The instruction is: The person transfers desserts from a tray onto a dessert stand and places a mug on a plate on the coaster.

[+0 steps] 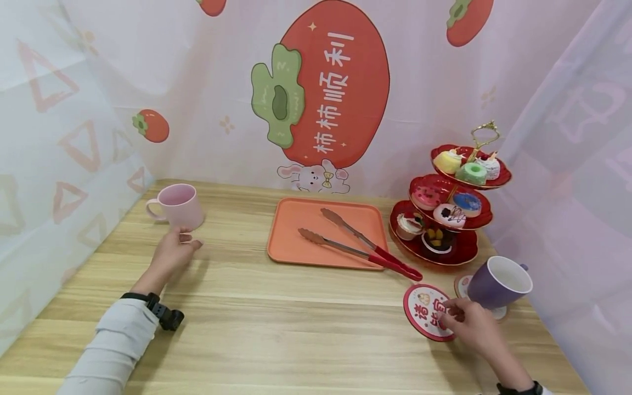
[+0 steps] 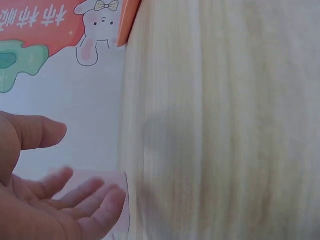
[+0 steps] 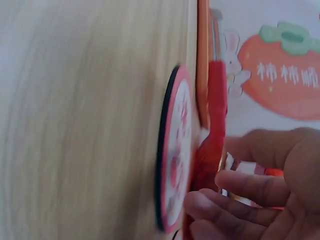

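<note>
On the wooden table (image 1: 296, 307), the right hand (image 1: 474, 323) is resting its loosely bent fingertips (image 3: 210, 202) on the edge of a round red-rimmed coaster (image 1: 425, 311), touching it rather than gripping it; the coaster is lying flat near the table's right front. Across the table, the left hand (image 1: 170, 253) is sitting with relaxed, slightly spread fingers (image 2: 90, 192) just in front of a pink mug (image 1: 178, 206), holding nothing; whether the fingertips are touching the mug cannot be told.

Chinese characters are showing in red on the coaster, too covered by the hand to read fully. The backdrop is displaying a large persimmon (image 1: 326, 82) bearing the white characters 柿柿顺利, with a small rabbit (image 1: 316, 178) beneath it.

A purple mug (image 1: 498, 282) is standing on a second coaster (image 1: 463, 285) just right of the hand. Red-handled tongs (image 1: 360, 247) are lying across an orange tray (image 1: 291, 230), their handles pointing toward the red-rimmed coaster. A three-tier red stand (image 1: 454, 219) of small cakes is standing behind.
</note>
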The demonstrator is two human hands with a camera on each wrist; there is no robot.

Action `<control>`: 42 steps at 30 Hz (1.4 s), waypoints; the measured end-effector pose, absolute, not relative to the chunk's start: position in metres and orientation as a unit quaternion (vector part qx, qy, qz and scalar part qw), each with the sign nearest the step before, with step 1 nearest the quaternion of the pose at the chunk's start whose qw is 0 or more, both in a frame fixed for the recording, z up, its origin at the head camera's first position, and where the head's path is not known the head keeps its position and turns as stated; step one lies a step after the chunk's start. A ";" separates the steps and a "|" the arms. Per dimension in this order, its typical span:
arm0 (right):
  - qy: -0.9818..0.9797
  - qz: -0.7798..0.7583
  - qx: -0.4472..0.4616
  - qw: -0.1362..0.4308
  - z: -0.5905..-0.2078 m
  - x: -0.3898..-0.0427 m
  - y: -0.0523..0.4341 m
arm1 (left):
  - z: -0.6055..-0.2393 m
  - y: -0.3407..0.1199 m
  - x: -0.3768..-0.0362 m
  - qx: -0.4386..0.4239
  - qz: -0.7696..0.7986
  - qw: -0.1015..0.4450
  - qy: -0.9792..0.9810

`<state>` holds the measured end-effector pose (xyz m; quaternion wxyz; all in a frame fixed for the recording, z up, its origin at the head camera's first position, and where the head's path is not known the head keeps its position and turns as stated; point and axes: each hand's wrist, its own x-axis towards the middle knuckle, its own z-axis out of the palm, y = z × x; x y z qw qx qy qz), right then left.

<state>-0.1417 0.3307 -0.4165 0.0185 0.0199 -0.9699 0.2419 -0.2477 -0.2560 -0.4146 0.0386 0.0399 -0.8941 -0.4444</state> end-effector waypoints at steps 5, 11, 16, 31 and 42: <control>-0.976 0.199 0.085 0.026 -0.414 -0.138 0.313 | -0.413 -0.259 -0.253 0.080 -0.456 0.040 -0.885; -0.975 0.178 0.132 0.017 -0.409 -0.136 0.296 | -0.413 -0.263 -0.258 0.119 -0.478 0.068 -0.868; -0.970 0.169 0.176 -0.001 -0.406 -0.136 0.280 | -0.415 -0.266 -0.265 0.137 -0.510 0.100 -0.843; -0.932 0.169 0.321 -0.002 -0.405 -0.131 0.238 | -0.423 -0.271 -0.285 0.190 -0.552 0.119 -0.803; -0.920 0.162 0.356 -0.029 -0.404 -0.124 0.219 | -0.420 -0.272 -0.303 0.239 -0.560 0.160 -0.777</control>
